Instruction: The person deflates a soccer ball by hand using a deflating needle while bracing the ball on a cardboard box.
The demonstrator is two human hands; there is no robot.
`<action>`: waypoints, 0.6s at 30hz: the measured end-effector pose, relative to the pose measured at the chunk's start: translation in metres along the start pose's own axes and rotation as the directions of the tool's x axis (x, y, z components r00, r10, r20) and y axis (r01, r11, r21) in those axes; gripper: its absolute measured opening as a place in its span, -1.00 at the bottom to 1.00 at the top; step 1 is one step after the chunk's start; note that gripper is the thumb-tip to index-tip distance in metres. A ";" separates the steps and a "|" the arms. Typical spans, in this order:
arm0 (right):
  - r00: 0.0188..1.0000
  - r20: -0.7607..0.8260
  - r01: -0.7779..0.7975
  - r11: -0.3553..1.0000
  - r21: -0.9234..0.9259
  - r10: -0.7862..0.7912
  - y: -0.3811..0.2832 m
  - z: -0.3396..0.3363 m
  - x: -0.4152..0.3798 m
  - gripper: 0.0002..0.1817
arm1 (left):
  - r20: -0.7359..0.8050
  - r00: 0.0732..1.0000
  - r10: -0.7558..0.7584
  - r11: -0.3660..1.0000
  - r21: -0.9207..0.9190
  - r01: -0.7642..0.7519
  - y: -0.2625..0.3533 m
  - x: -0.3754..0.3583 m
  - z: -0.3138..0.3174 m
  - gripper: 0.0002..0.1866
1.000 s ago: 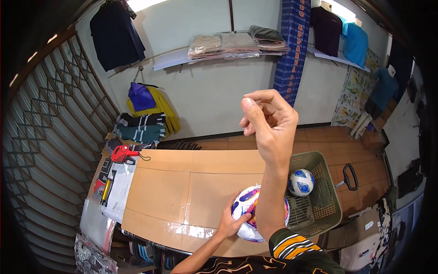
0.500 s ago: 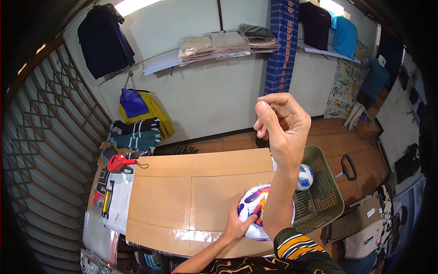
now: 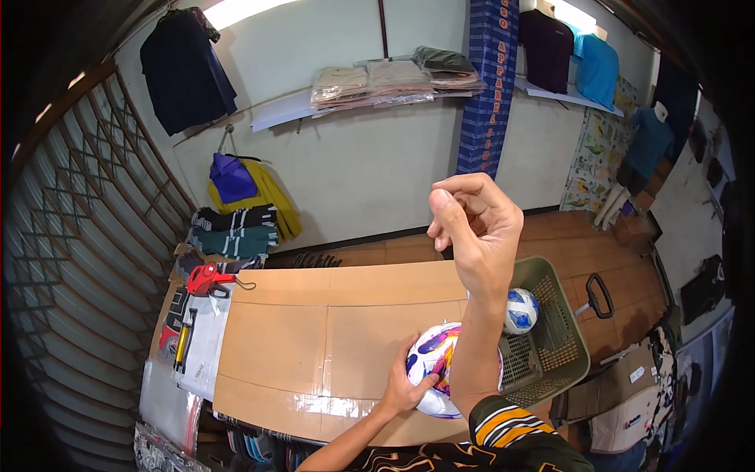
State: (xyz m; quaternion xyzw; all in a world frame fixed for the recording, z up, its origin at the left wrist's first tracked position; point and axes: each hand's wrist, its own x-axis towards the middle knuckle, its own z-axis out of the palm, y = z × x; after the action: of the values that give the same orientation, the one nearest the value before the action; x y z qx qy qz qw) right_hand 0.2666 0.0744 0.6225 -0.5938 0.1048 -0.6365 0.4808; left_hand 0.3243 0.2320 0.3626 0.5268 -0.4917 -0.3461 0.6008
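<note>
A white soccer ball (image 3: pixel 427 356) with purple, orange and pink patches rests on the cardboard-covered table. My left hand (image 3: pixel 406 384) presses against its left side, fingers and thumb spread over the curve. A tiny thin tip shows at the ball's upper edge, too small to name. High above the ball is my right hand (image 3: pixel 484 228), its fingers curled and the thumb close to the index fingertip. Whatever this pinch may hold cannot be made out. My right forearm covers the right part of the ball.
Right of the table, a green plastic basket (image 3: pixel 578 346) holds a blue-and-white ball (image 3: pixel 520 311). On the table's left lie a red tool (image 3: pixel 206 280) and a yellow-and-black hand pump (image 3: pixel 184 342). Folded clothes (image 3: pixel 236 236) are stacked behind; a metal lattice gate stands left.
My raised right hand has shifted slightly left and down, still curled. My left hand stays on the ball. The camera view has shifted a little.
</note>
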 end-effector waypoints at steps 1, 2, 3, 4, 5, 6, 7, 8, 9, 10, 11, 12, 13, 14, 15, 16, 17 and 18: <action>1.000 0.014 0.005 1.000 -0.003 -0.005 0.001 -0.001 0.000 -0.90 | -0.001 1.000 0.004 1.000 -0.004 -0.004 0.000 0.000 0.001 -0.07; 1.000 0.022 0.005 1.000 0.005 -0.005 0.001 0.000 0.001 -0.90 | -0.003 1.000 0.007 1.000 -0.008 -0.007 0.000 0.000 0.001 -0.07; 1.000 0.029 -0.004 1.000 0.016 0.004 0.001 0.000 0.001 -0.90 | -0.012 1.000 0.009 1.000 -0.005 -0.009 -0.001 0.000 0.002 -0.07; 0.999 0.034 -0.015 1.000 0.026 0.014 0.001 0.001 0.000 -0.90 | -0.015 1.000 0.021 1.000 0.002 -0.021 -0.004 -0.001 0.002 -0.07; 0.999 0.039 -0.018 0.999 0.031 0.016 0.001 0.001 -0.001 -0.90 | -0.018 0.999 0.033 0.999 0.009 -0.033 -0.006 -0.001 0.002 -0.07; 0.999 0.049 -0.019 0.999 0.044 0.017 0.001 0.001 -0.001 -0.90 | -0.025 0.999 0.032 0.999 0.010 -0.032 -0.007 -0.002 0.003 -0.07; 0.998 0.060 -0.021 0.998 0.057 0.018 0.001 0.001 -0.001 -0.90 | -0.028 0.999 0.029 0.999 0.018 -0.029 -0.008 -0.002 0.003 -0.07; 0.997 0.067 -0.027 0.998 0.064 0.022 0.001 0.001 -0.002 -0.90 | -0.033 0.999 0.025 0.999 0.025 -0.024 -0.008 -0.003 0.003 -0.07; 0.998 0.064 -0.019 0.998 0.061 0.015 -0.001 0.000 -0.002 -0.90 | -0.046 0.999 0.023 0.999 0.028 -0.022 -0.008 -0.004 0.004 -0.07; 0.998 0.060 -0.010 0.998 0.058 0.006 -0.001 0.000 -0.002 -0.90 | -0.047 0.999 0.023 1.000 0.011 -0.023 -0.009 -0.004 0.004 -0.07; 0.998 0.067 -0.012 0.998 0.064 0.008 -0.001 -0.001 -0.003 -0.90 | -0.046 0.999 0.025 1.000 -0.008 -0.025 -0.010 -0.004 0.005 -0.07; 0.998 0.066 -0.012 0.997 0.072 0.007 -0.001 -0.002 -0.003 -0.89 | -0.052 0.998 0.026 1.000 -0.007 -0.027 -0.011 -0.004 0.005 -0.07; 0.998 0.065 -0.009 0.997 0.079 0.004 -0.002 -0.003 -0.003 -0.89 | -0.049 0.998 0.030 1.000 -0.004 -0.030 -0.012 -0.004 0.005 -0.06; 0.998 0.067 -0.008 0.997 0.080 0.002 -0.002 -0.004 -0.003 -0.89 | -0.043 0.999 0.033 0.999 -0.001 -0.033 -0.014 -0.004 0.005 -0.06; 0.997 0.072 -0.014 0.996 0.088 0.007 -0.002 -0.005 -0.004 -0.89 | -0.043 0.998 0.036 0.999 -0.001 -0.037 -0.016 -0.004 0.005 -0.06; 0.997 0.077 -0.019 0.995 0.095 0.012 -0.002 -0.006 -0.003 -0.89 | -0.039 0.999 0.035 0.999 -0.032 -0.037 -0.018 -0.003 0.005 -0.04; 0.997 0.077 -0.018 0.995 0.095 0.011 -0.002 -0.007 -0.003 -0.89 | -0.036 0.999 0.031 0.998 -0.062 -0.033 -0.020 -0.003 0.005 -0.03; 0.997 0.075 -0.021 0.995 0.096 0.014 -0.003 -0.008 -0.003 -0.89 | -0.036 0.999 0.031 0.998 -0.062 -0.033 -0.021 -0.002 0.005 -0.03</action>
State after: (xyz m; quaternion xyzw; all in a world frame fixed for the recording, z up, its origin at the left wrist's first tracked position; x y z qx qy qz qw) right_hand 0.2582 0.0745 0.6203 -0.5923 0.0610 -0.6141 0.5180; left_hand 0.3215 0.2284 0.3414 0.5055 -0.4785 -0.3425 0.6310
